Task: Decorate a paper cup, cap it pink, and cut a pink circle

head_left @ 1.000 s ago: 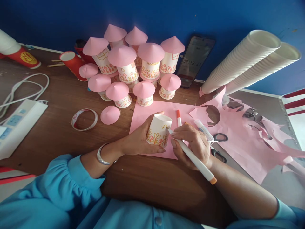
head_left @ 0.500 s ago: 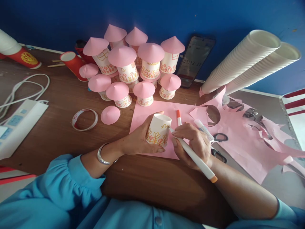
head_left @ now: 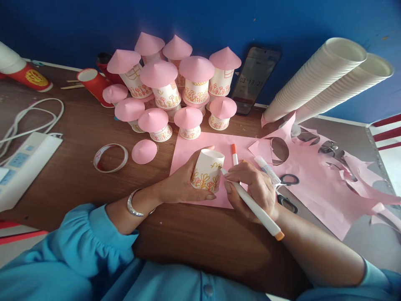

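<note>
My left hand (head_left: 180, 184) is wrapped round a small upturned white paper cup (head_left: 207, 169) with orange and yellow flowers drawn along its lower edge. My right hand (head_left: 255, 188) grips a white marker with an orange end (head_left: 252, 205), its tip touching the cup's side near the top. Both rest over a pink paper sheet (head_left: 194, 146) on the brown table (head_left: 78, 175). An orange marker (head_left: 234, 154) and a white pen (head_left: 267, 169) lie just beyond my right hand.
A cluster of decorated cups with pink cone roofs (head_left: 173, 90) stands behind. A loose pink cone (head_left: 144, 151) and a tape ring (head_left: 110, 157) lie left. Scissors (head_left: 286, 190), pink paper scraps (head_left: 332, 175), two stacks of white cups (head_left: 326, 79), a phone (head_left: 253, 79), a power strip (head_left: 21, 167).
The marker tip has shifted slightly against the cup's side; both hands and the cup stay in nearly the same place.
</note>
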`<state>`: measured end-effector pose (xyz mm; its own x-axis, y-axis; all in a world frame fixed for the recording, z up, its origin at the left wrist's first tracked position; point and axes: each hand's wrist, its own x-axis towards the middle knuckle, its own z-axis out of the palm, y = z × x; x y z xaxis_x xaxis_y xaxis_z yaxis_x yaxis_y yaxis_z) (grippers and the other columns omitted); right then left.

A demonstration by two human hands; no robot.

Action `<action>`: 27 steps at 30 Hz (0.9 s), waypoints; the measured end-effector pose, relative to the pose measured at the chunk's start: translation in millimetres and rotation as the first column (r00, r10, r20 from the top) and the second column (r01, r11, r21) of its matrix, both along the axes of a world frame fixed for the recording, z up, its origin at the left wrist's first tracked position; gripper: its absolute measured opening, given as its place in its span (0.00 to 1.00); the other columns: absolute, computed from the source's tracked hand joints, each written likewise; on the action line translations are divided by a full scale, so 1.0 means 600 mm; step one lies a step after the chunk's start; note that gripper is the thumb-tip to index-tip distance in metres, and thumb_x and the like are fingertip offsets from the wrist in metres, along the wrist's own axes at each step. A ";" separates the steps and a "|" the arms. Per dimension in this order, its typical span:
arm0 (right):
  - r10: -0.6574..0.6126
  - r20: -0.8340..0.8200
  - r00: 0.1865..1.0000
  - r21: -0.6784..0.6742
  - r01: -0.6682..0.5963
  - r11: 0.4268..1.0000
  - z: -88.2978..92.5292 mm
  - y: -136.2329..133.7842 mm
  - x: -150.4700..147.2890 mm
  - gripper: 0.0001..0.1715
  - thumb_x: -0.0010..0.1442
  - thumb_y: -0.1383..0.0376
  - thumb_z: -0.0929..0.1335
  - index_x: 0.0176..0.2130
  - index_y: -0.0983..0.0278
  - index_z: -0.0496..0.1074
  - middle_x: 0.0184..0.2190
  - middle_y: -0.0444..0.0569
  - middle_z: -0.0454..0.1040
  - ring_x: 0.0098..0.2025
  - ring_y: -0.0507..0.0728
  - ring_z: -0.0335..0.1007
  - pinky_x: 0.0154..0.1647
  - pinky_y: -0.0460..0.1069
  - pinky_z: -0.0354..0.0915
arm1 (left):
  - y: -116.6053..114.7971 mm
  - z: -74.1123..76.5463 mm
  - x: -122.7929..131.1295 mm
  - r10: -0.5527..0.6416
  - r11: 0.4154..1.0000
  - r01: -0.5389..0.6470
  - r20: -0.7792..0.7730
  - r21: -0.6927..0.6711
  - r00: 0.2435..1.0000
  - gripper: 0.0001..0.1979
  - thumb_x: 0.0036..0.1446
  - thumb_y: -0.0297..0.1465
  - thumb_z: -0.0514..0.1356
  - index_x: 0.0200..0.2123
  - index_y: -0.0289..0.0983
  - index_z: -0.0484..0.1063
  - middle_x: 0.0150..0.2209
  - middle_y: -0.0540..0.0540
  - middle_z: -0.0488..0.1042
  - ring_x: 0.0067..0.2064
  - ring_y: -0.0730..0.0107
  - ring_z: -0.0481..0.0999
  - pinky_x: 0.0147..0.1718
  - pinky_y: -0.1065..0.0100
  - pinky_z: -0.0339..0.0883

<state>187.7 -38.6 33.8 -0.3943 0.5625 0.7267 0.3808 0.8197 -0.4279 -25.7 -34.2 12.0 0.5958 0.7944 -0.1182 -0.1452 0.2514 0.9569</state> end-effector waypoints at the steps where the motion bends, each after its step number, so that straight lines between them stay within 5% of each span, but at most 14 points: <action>1: -0.013 0.003 1.000 0.000 0.013 1.000 0.000 0.000 0.000 0.13 0.60 0.75 0.68 0.44 0.61 0.68 0.29 0.46 0.76 0.28 0.55 0.75 0.28 0.51 0.73 | 0.000 -0.001 -0.001 0.005 1.000 -0.005 -0.002 -0.004 1.000 0.52 0.48 0.30 0.76 0.70 0.51 0.52 0.48 0.47 0.70 0.46 0.63 0.74 0.42 0.64 0.74; 27: -0.034 -0.012 0.999 -0.023 0.034 0.999 -0.003 -0.003 -0.003 0.13 0.59 0.75 0.68 0.43 0.61 0.69 0.28 0.46 0.76 0.27 0.56 0.75 0.28 0.51 0.72 | 0.002 0.002 0.001 0.015 1.000 -0.014 0.009 -0.023 1.000 0.55 0.48 0.34 0.76 0.72 0.53 0.49 0.51 0.44 0.69 0.47 0.61 0.73 0.42 0.61 0.73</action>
<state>186.1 -40.4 32.0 -0.3657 0.5921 0.7181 0.4025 0.7963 -0.4516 -25.3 -33.2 13.0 0.5854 0.8001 -0.1310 -0.1579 0.2709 0.9496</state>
